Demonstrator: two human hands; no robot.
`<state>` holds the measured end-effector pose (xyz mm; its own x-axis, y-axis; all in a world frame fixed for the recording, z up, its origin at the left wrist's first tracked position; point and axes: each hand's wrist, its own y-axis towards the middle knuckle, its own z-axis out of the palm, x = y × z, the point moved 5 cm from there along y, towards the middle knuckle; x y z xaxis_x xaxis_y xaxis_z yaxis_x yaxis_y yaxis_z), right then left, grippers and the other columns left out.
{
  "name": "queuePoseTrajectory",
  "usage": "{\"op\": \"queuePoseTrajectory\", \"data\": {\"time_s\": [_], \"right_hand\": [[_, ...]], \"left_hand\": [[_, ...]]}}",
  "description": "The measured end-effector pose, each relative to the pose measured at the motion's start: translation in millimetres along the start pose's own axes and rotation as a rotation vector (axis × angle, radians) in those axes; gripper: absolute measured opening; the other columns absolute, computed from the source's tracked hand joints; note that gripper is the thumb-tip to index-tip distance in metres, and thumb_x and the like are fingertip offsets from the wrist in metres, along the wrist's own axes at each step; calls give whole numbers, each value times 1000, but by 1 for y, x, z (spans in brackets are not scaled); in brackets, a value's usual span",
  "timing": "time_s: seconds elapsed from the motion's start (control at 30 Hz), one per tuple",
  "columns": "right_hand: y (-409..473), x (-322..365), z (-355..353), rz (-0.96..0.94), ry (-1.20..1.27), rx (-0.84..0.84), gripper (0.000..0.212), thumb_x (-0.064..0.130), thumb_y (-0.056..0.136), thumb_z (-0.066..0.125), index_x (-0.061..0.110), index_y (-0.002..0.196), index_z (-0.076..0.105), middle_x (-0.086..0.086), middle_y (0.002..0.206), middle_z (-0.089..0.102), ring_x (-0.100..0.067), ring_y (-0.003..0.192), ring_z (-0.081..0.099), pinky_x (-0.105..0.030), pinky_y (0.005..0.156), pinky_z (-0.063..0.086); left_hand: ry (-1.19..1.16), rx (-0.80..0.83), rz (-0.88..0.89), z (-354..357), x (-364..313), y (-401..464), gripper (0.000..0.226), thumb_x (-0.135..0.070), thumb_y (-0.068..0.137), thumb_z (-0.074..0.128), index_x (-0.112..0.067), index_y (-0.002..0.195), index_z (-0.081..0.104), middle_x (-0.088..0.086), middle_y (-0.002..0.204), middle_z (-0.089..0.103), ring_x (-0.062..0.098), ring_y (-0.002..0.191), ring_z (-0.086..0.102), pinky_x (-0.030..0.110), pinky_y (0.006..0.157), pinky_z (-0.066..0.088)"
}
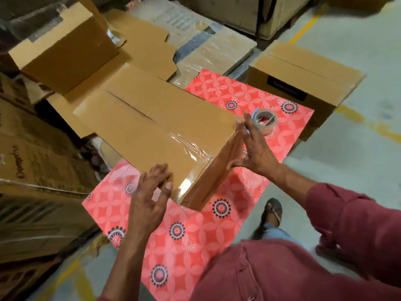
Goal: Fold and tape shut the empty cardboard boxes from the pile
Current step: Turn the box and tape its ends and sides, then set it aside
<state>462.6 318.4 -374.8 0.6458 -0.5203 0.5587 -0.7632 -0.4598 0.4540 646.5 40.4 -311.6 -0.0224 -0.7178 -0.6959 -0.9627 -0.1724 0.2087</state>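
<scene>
Box (152,127) lies on red mat (195,224), seam only part-taped w/ clear tape (191,148). Left hand (149,196) spread, fingers on near corner; right hand (253,148) flat vs box end, pinching nothing. Risk: tape wrinkles or lifts, flaps spring apart. Tape roll (265,122) just beside. Box shut, contents unseen; taped box (303,83) behind also shut.

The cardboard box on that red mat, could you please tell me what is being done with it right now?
A person in a maroon shirt is sealing the long cardboard box lying on the red patterned mat. Clear tape already covers the near part of the top seam and runs over the end. The left hand presses on the near corner, and the right hand lies flat against the end face. A tape roll sits on the mat just beyond the right hand. Another closed box stands further right.
</scene>
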Motion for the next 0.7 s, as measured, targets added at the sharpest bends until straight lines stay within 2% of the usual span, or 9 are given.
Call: {"op": "queuePoseTrajectory", "data": {"time_s": [0.07,0.17,0.27,0.3,0.37,0.47,0.57,0.63,0.7], "right_hand": [[0,18,-3,5,-63,-52,126,83,73,67,18,163,7,-31,167,5,-38,159,6,-67,121,22],[7,63,10,-61,-124,-92,123,88,73,57,13,161,15,-31,166,12,-42,157,13,-68,122,10],[5,87,35,-141,-191,-106,111,90,82,35,17,163,14,-28,164,22,-39,156,21,-76,116,16],[2,86,40,-144,-197,-121,108,89,84,34,16,162,16,-27,163,25,-38,155,23,-78,114,18],[-7,78,45,-190,-229,-114,110,86,83,48,18,164,15,-25,165,23,-38,156,21,-80,112,18],[-18,62,44,-285,-336,-2,129,81,73,69,27,166,-2,-18,171,6,-37,159,7,-77,116,13],[-14,81,33,-254,-289,-23,129,88,73,62,19,165,3,-21,169,8,-39,158,8,-78,116,12],[-6,110,34,-270,-224,-48,118,83,77,60,13,162,15,-25,167,16,-40,157,12,-74,120,8],[-3,131,45,-306,-213,-55,110,81,80,57,12,158,22,-24,165,21,-38,157,14,-69,121,10]], "left_hand": [[-39,63,20,0,3,-4,43,-38,102,56,-16,137,67,-5,155,54,14,152,38,47,130,17],[-98,59,11,0,4,-2,46,-39,103,54,-15,141,64,-4,156,52,13,153,34,38,131,12],[-132,43,5,1,7,-1,47,-40,102,55,-15,141,64,-3,155,53,12,153,34,37,131,11],[-129,45,11,1,8,-2,47,-41,102,55,-15,141,64,-3,155,52,12,153,34,36,130,11],[-122,45,20,1,9,-3,48,-42,102,55,-16,141,64,-3,155,52,12,154,34,34,130,11],[-118,37,30,1,10,-3,49,-44,102,55,-15,140,65,-3,155,53,11,153,34,32,129,12],[-108,41,49,1,12,-5,49,-43,103,55,-15,141,64,-3,156,52,11,154,34,36,129,13],[-104,41,49,1,13,-5,49,-43,103,55,-16,142,64,-4,156,52,11,154,33,35,129,12],[-90,45,45,1,13,-6,49,-44,103,55,-16,142,63,-4,156,52,10,154,32,33,129,12]]}}
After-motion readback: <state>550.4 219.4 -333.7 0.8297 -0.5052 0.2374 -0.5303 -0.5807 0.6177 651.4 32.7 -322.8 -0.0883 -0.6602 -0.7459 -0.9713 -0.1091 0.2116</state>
